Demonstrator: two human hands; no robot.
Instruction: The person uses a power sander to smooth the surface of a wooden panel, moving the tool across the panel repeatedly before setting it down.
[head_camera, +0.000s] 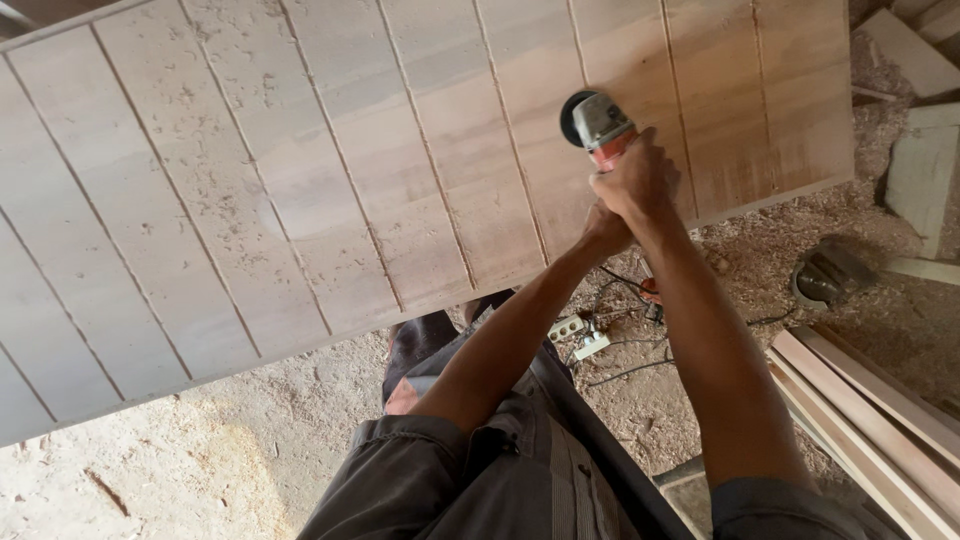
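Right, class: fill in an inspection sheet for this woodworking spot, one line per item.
Surface: large pale grooved wooden panel, dusted with shavings.
Job's things: red and grey handheld power sander, resting on the panel.
Clutter: stacked pale wooden strips; white offcut blocks; a dark tool on the floor.
Grippers: right hand and left hand both grip the sander.
Cables: black cords run to a white socket strip.
Surroundings: sawdust-covered floor.
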